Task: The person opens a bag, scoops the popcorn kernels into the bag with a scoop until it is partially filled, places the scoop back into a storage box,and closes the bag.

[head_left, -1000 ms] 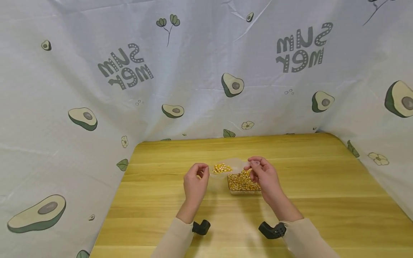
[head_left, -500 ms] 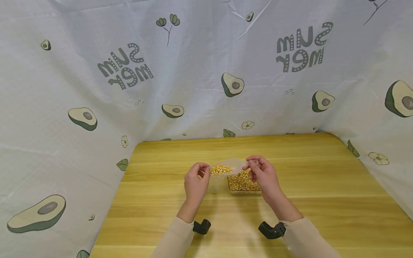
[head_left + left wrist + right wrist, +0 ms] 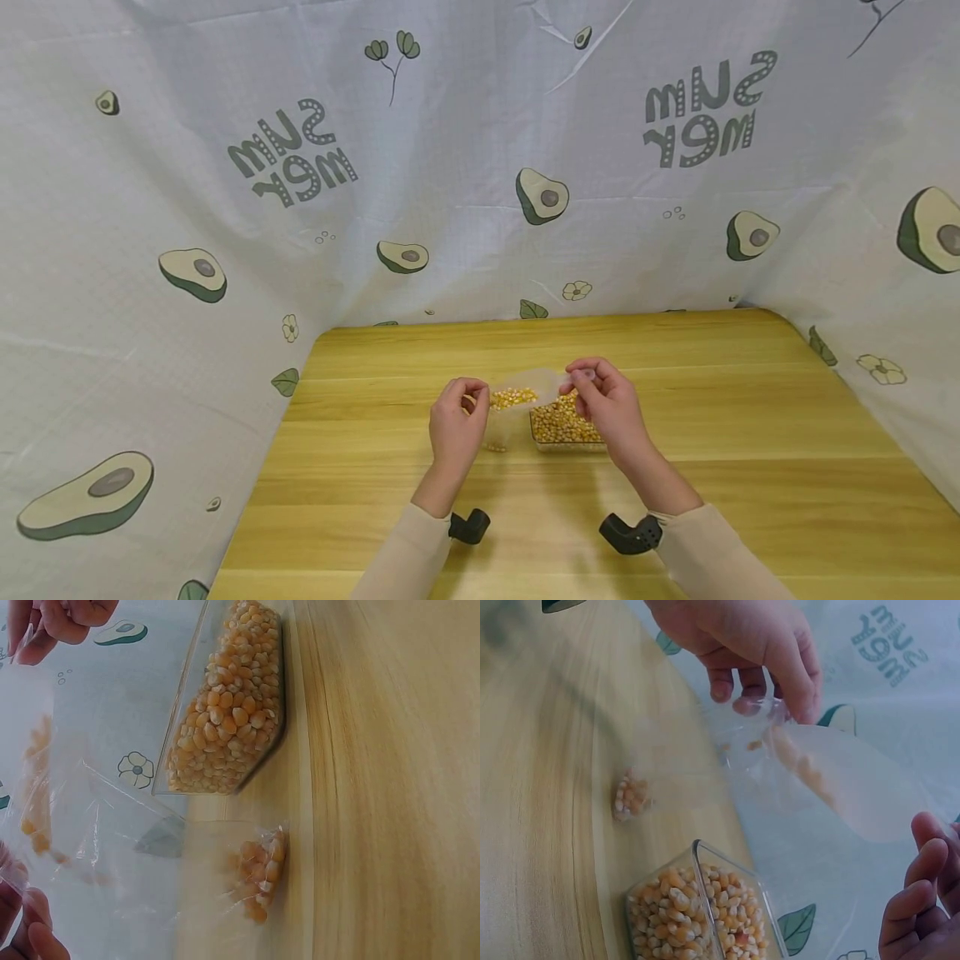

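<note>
My right hand (image 3: 611, 404) pinches the handle of a translucent white scoop (image 3: 547, 385) loaded with yellow corn kernels (image 3: 515, 397). Across from it, my left hand (image 3: 459, 419) pinches the mouth of a clear plastic bag (image 3: 112, 847). The scoop's front end lies at the bag's mouth, tilted down toward it. Several kernels slide off the scoop inside the bag, and a small heap of kernels (image 3: 259, 877) lies at its bottom. Close by, under the scoop and my right hand, a clear rectangular container (image 3: 699, 874) stands full of corn kernels.
A wooden table (image 3: 720, 417) carries the container. Light curtains (image 3: 465, 167) printed with avocados rise at its back and both sides. Black wrist devices (image 3: 632, 535) sit at the sleeve cuffs.
My right hand has shifted slightly left and up, bringing the scoop toward the bag. Kernels have slid toward the scoop's front, and some now lie in the bag's bottom. The left hand barely moved.
</note>
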Demonstrator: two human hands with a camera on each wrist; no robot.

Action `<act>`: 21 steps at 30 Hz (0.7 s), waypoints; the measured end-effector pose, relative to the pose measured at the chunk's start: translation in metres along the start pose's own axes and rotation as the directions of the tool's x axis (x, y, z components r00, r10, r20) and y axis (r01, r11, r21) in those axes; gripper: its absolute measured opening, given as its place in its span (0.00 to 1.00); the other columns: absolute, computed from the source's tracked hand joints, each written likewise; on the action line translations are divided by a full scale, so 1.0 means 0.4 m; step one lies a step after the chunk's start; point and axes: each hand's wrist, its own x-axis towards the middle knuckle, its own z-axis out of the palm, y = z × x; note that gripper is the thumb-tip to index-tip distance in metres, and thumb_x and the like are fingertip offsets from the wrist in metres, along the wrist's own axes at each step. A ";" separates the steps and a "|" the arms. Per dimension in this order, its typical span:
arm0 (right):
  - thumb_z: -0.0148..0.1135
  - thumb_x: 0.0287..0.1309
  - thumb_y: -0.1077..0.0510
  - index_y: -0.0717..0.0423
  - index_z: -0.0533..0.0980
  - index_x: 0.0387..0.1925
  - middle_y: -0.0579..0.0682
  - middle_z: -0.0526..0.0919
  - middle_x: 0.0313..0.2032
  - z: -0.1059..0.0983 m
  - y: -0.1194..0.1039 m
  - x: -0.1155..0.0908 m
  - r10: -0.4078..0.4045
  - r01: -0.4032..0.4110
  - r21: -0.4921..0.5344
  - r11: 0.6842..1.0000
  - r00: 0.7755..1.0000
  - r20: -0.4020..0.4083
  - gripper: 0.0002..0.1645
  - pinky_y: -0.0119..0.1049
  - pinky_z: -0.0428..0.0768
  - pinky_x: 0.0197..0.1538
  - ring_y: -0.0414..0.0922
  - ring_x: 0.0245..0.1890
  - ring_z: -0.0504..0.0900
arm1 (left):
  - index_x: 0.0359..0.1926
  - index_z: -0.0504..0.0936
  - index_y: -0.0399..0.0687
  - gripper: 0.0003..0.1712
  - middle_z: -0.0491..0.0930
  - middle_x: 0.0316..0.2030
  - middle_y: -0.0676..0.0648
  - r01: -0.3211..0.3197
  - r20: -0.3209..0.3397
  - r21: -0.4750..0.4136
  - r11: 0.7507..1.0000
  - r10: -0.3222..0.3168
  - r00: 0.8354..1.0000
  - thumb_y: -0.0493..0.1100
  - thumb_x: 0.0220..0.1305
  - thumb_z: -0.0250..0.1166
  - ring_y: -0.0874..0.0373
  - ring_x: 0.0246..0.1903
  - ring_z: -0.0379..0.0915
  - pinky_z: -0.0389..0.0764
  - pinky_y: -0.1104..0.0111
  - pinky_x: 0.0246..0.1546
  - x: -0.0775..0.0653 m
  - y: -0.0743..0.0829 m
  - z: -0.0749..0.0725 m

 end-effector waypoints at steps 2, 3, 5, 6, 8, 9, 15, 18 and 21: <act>0.50 0.75 0.56 0.64 0.72 0.51 0.38 0.84 0.28 0.002 -0.003 -0.001 -0.003 0.003 -0.009 1.000 1.000 0.000 0.14 0.29 0.71 0.25 0.35 0.21 0.69 | 0.32 0.85 0.48 0.03 0.82 0.28 0.52 0.003 -0.001 0.002 1.000 -0.003 1.000 0.38 0.64 0.67 0.64 0.22 0.72 0.72 0.75 0.23 0.000 0.001 0.000; 0.51 0.75 0.56 0.64 0.72 0.50 0.39 0.84 0.28 0.003 -0.004 -0.001 -0.005 0.005 -0.017 1.000 1.000 0.000 0.14 0.29 0.71 0.25 0.35 0.21 0.69 | 0.32 0.85 0.48 0.03 0.82 0.28 0.52 0.004 -0.001 0.003 1.000 -0.004 1.000 0.38 0.64 0.67 0.64 0.22 0.72 0.72 0.75 0.23 0.000 0.001 -0.001; 0.51 0.75 0.56 0.64 0.72 0.50 0.40 0.84 0.28 0.004 -0.008 -0.002 -0.014 0.014 -0.032 0.999 1.000 0.000 0.14 0.29 0.71 0.25 0.35 0.21 0.69 | 0.33 0.85 0.49 0.03 0.82 0.28 0.52 0.005 0.000 0.004 1.000 -0.005 1.000 0.38 0.64 0.67 0.64 0.22 0.72 0.72 0.75 0.23 0.000 0.002 -0.001; 0.51 0.75 0.56 0.64 0.72 0.50 0.41 0.84 0.29 0.005 -0.011 -0.003 -0.019 0.019 -0.046 0.999 1.000 0.001 0.14 0.29 0.72 0.24 0.35 0.21 0.70 | 0.33 0.85 0.49 0.03 0.82 0.28 0.52 0.006 0.001 0.004 1.000 -0.006 1.000 0.38 0.64 0.67 0.64 0.22 0.72 0.72 0.75 0.23 -0.001 0.002 -0.001; 0.52 0.75 0.56 0.64 0.72 0.51 0.42 0.83 0.29 0.005 -0.015 -0.004 -0.033 0.034 -0.068 0.997 0.999 0.005 0.14 0.30 0.72 0.24 0.36 0.21 0.70 | 0.33 0.85 0.49 0.03 0.82 0.28 0.52 0.007 0.002 0.006 1.000 -0.007 1.000 0.39 0.64 0.67 0.64 0.22 0.72 0.72 0.75 0.23 -0.001 0.002 -0.001; 0.52 0.75 0.56 0.64 0.72 0.51 0.43 0.83 0.30 0.005 -0.016 -0.005 -0.044 0.045 -0.077 0.996 0.999 0.009 0.14 0.30 0.73 0.24 0.36 0.21 0.70 | 0.33 0.85 0.49 0.03 0.82 0.28 0.52 0.008 0.001 0.007 1.000 -0.008 1.000 0.39 0.64 0.67 0.64 0.22 0.72 0.72 0.75 0.23 -0.001 0.001 -0.001; 0.52 0.74 0.56 0.66 0.72 0.50 0.48 0.84 0.30 0.004 -0.021 -0.005 -0.095 0.096 -0.100 0.990 0.995 0.017 0.15 0.30 0.73 0.23 0.37 0.20 0.70 | 0.32 0.85 0.49 0.03 0.82 0.28 0.52 0.010 -0.005 0.016 1.000 -0.010 1.000 0.39 0.64 0.67 0.64 0.22 0.72 0.72 0.75 0.23 -0.001 0.000 -0.002; 0.52 0.74 0.57 0.65 0.73 0.49 0.51 0.84 0.31 0.002 -0.021 -0.006 -0.108 0.109 -0.107 0.988 0.994 0.012 0.13 0.30 0.73 0.23 0.39 0.20 0.71 | 0.33 0.85 0.50 0.03 0.82 0.28 0.52 0.016 -0.001 0.018 1.000 -0.016 1.000 0.39 0.64 0.67 0.64 0.22 0.72 0.72 0.75 0.23 -0.001 0.000 -0.003; 0.53 0.74 0.57 0.63 0.74 0.48 0.51 0.84 0.31 0.000 -0.022 -0.007 -0.122 0.122 -0.113 0.986 0.992 0.011 0.12 0.30 0.73 0.23 0.42 0.20 0.71 | 0.33 0.85 0.50 0.03 0.82 0.28 0.53 0.026 0.005 0.017 1.000 -0.026 1.000 0.39 0.65 0.67 0.64 0.22 0.72 0.72 0.75 0.23 -0.001 0.001 -0.005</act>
